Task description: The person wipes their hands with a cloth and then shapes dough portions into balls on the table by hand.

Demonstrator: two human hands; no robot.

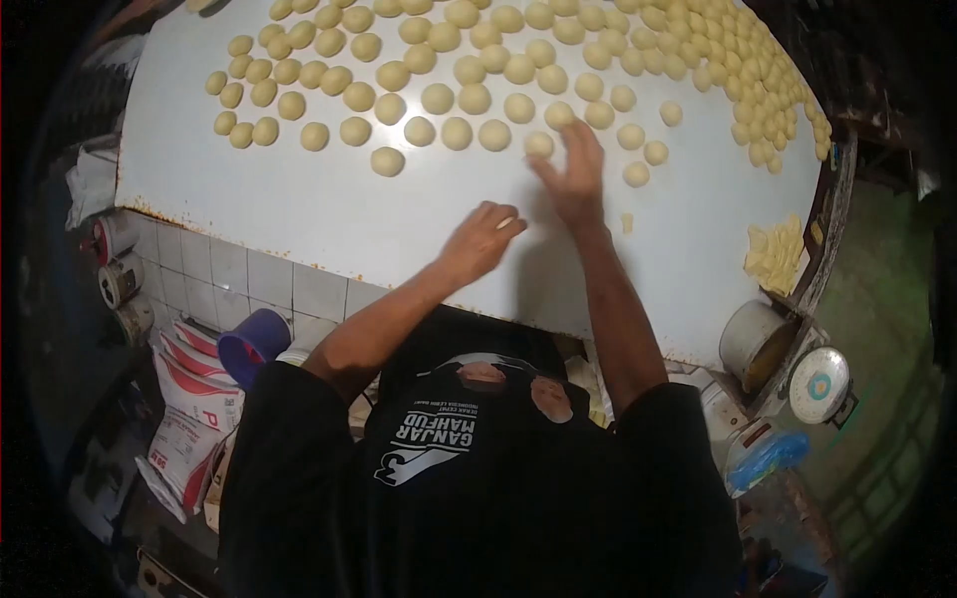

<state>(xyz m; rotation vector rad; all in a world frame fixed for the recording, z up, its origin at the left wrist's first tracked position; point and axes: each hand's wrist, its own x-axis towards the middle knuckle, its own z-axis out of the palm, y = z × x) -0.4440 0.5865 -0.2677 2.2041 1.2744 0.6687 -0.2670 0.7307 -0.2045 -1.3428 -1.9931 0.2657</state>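
My left hand (480, 244) is closed above the near part of the white table. A small pale bit, which looks like dough (505, 222), shows between its fingertips. Farther in, my right hand (575, 184) reaches over the tabletop with thumb and fingers apart. A round dough ball (539, 145) lies at the gap between them; whether they touch it I cannot tell. Another dough ball (559, 115) sits just beyond the fingertips. A tiny dough scrap (627, 222) lies right of my right wrist.
Many dough balls (456, 133) cover the table's (299, 199) far side, crowded at the far right. Flattened dough pieces (774, 256) lie by the right edge. Below the table are a purple bucket (255, 345), printed sacks (194, 419) and a metal pot (755, 339).
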